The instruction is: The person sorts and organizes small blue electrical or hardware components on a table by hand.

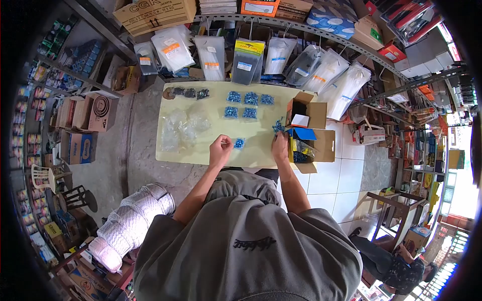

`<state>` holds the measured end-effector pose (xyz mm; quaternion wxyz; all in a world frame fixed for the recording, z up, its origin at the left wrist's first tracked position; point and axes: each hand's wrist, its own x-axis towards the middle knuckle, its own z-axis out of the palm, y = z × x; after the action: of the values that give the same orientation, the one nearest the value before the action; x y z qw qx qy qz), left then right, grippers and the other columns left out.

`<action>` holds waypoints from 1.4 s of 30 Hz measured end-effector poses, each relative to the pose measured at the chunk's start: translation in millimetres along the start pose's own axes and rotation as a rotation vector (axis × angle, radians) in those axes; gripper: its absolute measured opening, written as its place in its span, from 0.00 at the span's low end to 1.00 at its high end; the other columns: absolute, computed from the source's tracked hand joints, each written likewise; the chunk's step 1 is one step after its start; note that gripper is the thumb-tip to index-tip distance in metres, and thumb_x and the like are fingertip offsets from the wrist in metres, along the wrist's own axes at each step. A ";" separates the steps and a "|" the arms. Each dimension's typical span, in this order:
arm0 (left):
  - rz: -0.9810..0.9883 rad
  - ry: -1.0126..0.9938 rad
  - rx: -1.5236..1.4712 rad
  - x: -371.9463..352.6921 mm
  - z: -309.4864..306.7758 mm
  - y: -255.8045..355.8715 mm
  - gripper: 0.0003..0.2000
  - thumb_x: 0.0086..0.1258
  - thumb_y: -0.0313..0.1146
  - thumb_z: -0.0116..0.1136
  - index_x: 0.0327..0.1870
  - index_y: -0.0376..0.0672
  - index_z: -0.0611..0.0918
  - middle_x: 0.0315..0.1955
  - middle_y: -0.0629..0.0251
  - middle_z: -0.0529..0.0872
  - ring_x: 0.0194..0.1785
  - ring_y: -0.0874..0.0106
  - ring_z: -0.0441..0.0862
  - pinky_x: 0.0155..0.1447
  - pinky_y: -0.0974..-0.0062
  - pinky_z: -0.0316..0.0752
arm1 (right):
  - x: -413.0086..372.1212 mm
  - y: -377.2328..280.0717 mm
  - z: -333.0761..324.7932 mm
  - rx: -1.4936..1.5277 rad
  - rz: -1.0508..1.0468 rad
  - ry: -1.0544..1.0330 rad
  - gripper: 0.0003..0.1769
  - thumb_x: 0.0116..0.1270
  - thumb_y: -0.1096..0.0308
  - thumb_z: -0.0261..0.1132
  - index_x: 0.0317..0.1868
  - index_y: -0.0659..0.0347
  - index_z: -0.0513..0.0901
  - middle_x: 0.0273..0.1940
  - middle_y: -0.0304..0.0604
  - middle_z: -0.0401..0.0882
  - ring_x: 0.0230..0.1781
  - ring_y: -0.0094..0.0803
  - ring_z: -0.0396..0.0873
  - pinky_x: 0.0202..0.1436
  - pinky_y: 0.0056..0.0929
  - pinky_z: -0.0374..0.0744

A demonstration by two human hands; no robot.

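Note:
My left hand (221, 151) is closed in a pinch at the left edge of a small clear plastic bag (239, 143) with blue pieces in it, lying near the table's front edge. At the right, my right hand (280, 146) has its fingers curled at a loose cluster of small blue pieces (278, 125); their exact kind is too small to tell. Beside that hand stands an open carton with a blue flap (303, 134), holding more blue pieces and a yellow-marked bag. Several filled bags of blue pieces (251, 98) lie in two rows farther back.
Flat clear bags (183, 125) cover the left of the pale table (201, 155). Dark packets (189, 93) lie at its back left corner. A second open carton (316, 114) stands at the right. Packs of cable ties (247, 62) hang behind. Another person (401, 271) is at lower right.

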<state>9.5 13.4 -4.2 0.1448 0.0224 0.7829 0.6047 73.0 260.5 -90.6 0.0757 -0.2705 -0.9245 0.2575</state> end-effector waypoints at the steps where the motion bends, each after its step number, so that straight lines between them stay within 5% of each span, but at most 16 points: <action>1: -0.001 0.000 0.000 0.3 0.1 0.9 0.05 0.59 0.23 0.61 0.35 0.38 0.78 0.29 0.68 0.82 0.31 0.80 0.80 0.38 0.81 0.76 | 1.0 0.1 -0.9 -0.020 -0.010 -0.022 0.12 0.63 0.78 0.55 0.47 0.69 0.75 0.47 0.65 0.71 0.45 0.61 0.76 0.45 0.49 0.78; 16: -0.015 -0.035 -0.004 9.1 3.1 1.4 0.06 0.59 0.22 0.60 0.36 0.38 0.78 0.30 0.67 0.82 0.31 0.79 0.79 0.37 0.80 0.75 | 10.9 -9.6 -8.1 -0.231 0.096 -0.235 0.14 0.60 0.72 0.62 0.46 0.67 0.75 0.45 0.61 0.77 0.40 0.55 0.82 0.41 0.45 0.83; 32: 0.004 -0.055 -0.014 10.7 3.7 2.5 0.05 0.61 0.22 0.60 0.36 0.37 0.78 0.30 0.69 0.81 0.33 0.81 0.79 0.39 0.82 0.76 | -9.7 -3.1 -11.7 -0.129 -0.024 -0.114 0.13 0.58 0.75 0.58 0.44 0.71 0.75 0.41 0.66 0.73 0.40 0.62 0.78 0.44 0.51 0.78; 41: 0.028 -0.029 -0.024 9.8 1.3 2.3 0.06 0.59 0.23 0.60 0.36 0.37 0.78 0.29 0.65 0.82 0.30 0.79 0.79 0.37 0.80 0.75 | -11.7 -19.1 -33.2 0.085 -0.093 -0.136 0.10 0.56 0.73 0.64 0.36 0.72 0.78 0.35 0.60 0.80 0.38 0.54 0.82 0.41 0.41 0.80; 42: 0.019 -0.027 -0.022 8.5 0.9 2.3 0.06 0.59 0.23 0.60 0.36 0.37 0.78 0.29 0.65 0.82 0.30 0.78 0.79 0.37 0.80 0.75 | -13.6 -38.0 -42.9 0.259 -0.007 -0.127 0.10 0.56 0.73 0.65 0.36 0.72 0.79 0.33 0.56 0.81 0.37 0.47 0.83 0.41 0.36 0.80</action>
<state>1.3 16.6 -3.9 0.1497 0.0363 0.7741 0.6141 78.9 244.4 -34.3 0.0521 -0.2386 -0.8874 0.3909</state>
